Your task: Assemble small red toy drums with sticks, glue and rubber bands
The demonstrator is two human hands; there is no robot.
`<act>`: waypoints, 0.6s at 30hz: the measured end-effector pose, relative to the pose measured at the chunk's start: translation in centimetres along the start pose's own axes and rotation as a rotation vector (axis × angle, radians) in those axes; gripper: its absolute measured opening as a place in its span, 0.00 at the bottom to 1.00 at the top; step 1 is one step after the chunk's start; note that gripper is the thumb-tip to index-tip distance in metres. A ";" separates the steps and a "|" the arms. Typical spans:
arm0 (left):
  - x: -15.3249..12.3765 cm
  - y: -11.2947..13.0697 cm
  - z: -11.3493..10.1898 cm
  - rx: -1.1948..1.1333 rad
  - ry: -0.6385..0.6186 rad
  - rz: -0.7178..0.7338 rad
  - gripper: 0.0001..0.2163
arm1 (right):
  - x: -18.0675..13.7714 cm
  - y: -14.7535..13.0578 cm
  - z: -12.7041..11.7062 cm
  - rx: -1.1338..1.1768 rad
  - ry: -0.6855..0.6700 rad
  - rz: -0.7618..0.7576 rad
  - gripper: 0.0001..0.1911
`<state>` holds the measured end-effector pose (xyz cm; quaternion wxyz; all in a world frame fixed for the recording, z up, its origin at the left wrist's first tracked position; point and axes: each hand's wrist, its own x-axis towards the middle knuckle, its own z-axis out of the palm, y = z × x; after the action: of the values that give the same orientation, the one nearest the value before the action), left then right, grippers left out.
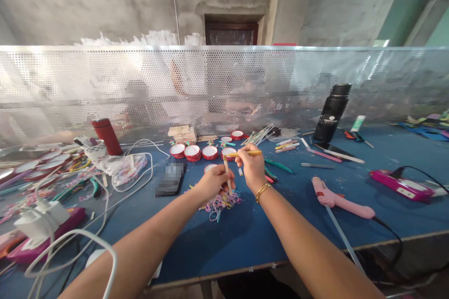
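My left hand (214, 180) is closed around a flat wooden stick (226, 168), which stands nearly upright. My right hand (249, 164) grips a slim yellow pen (253, 153) held almost level. Its tip is at or very close to the top of the stick; contact is hard to make out. Below my left hand lies a heap of small coloured rubber bands (218, 206). Just beyond both hands stand stacks of small red-rimmed white discs (210, 152). Green-handled pliers (278, 164) lie beside my right hand, partly hidden.
A phone (171, 178) and white cables lie left, near a red flask (106, 136). A pink glue gun (342, 198), a black bottle (331, 114) and a magenta power strip (401, 184) are right. Behind runs a perforated metal screen (217, 79); several markers (286, 145) lie before it.
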<state>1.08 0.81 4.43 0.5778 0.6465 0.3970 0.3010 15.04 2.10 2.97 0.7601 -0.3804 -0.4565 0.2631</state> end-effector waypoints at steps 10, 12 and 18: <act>0.2 -0.1 -0.1 -0.004 0.000 0.006 0.04 | 0.2 0.0 -0.1 -0.002 0.011 -0.008 0.09; 0.1 -0.1 0.0 0.000 -0.006 0.004 0.04 | 0.2 0.0 -0.1 -0.002 0.006 -0.005 0.09; -0.1 0.0 0.0 -0.012 0.001 0.008 0.05 | 0.2 0.1 -0.1 -0.004 0.016 0.008 0.08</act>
<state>1.04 0.74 4.48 0.5802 0.6446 0.3927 0.3060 15.22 2.31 2.94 0.7620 -0.3859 -0.4493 0.2619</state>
